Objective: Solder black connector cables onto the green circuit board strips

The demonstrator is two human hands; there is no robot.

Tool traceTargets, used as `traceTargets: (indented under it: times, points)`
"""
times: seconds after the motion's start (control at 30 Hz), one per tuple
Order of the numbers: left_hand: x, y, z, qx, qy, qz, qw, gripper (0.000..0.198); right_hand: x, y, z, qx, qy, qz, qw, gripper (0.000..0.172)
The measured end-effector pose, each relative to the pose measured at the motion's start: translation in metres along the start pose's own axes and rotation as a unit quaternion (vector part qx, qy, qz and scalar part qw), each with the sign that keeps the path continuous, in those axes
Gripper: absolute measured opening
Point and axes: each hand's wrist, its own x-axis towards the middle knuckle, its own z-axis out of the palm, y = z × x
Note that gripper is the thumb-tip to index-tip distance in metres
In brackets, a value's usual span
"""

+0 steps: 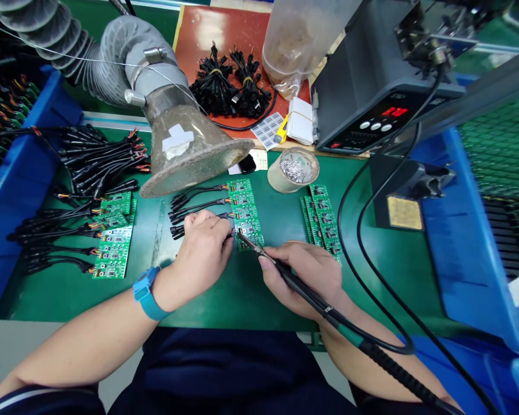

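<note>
My right hand (305, 275) is closed around a black soldering iron (292, 280), its tip touching the lower left edge of a green circuit board strip (243, 204). Black cables (194, 199) run leftward from the upper boards of that strip. Just left of the tip, my left hand (205, 248) pinches the end of a black cable against the board edge; its fingertips partly hide the wires. A blue wristband (147, 294) is on my left wrist. Right of the strip lie more board strips (324, 219), with no cables on them.
A fume extractor hood (185, 150) hangs behind my left hand. A cup of solder bits (292, 171) stands behind my right hand. Wired boards (115, 248) lie left. A soldering station (372, 92), an iron stand (404, 202) and blue bins (467, 230) are at the right.
</note>
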Motion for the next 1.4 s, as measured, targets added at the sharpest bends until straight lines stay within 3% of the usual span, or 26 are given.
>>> traceTargets:
  times: [0.4, 0.63, 0.87, 1.13, 1.4]
  points:
    - [-0.0003, 0.0003, -0.0003, 0.007, -0.002, 0.002, 1.0, 0.013, 0.0004, -0.0003, 0.0011, 0.012, -0.006, -0.013, 1.0, 0.012]
    - [0.0003, 0.0017, 0.0001, 0.008, 0.002, 0.0, 1.0, 0.016, -0.0019, -0.0006, -0.005, -0.046, 0.057, 0.01, 0.997, 0.01]
    - [0.0001, 0.0016, 0.0001, 0.007, 0.003, 0.001, 1.0, 0.015, 0.0008, -0.0001, -0.0033, -0.017, 0.028, 0.01, 0.999, 0.01]
    - [-0.0012, 0.0006, 0.0, 0.01, 0.004, 0.01, 1.0, 0.013, 0.0018, -0.0008, -0.0027, 0.004, 0.032, 0.055, 0.998, 0.005]
    - [-0.0009, -0.0002, -0.0001, 0.017, 0.0, 0.016, 1.0, 0.012, 0.0024, 0.002, -0.0007, 0.014, 0.027, 0.057, 0.998, 0.005]
